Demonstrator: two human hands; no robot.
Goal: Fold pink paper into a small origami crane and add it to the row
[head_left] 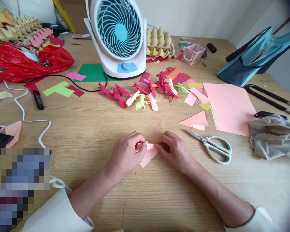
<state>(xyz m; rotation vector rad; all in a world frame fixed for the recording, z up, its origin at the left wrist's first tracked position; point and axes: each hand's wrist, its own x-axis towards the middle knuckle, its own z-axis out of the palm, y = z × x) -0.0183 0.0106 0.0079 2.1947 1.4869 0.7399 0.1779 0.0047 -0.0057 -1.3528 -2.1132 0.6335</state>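
Observation:
A small piece of pale pink paper (149, 157) with a folded upper edge lies between my hands, low over the table. My left hand (129, 149) pinches its left side between thumb and fingers. On the other side, my right hand (173, 150) is closed on the upper right corner. Part of the paper is hidden behind the fingers. Scissors (211, 145) with white-green handles rest to the right of my right hand. Pink paper triangles (195, 120) lie just beyond them. Several folded paper figures (140, 101) in red, green and pink stand past my hands.
A white fan (122, 66) stands at the back centre. Large pink sheets (229, 108), a grey mesh cloth (274, 138) and a blue bag (246, 61) are at the right. At the left are a red plastic bag (16, 66), a black marker (38, 100) and a white cable (33, 121).

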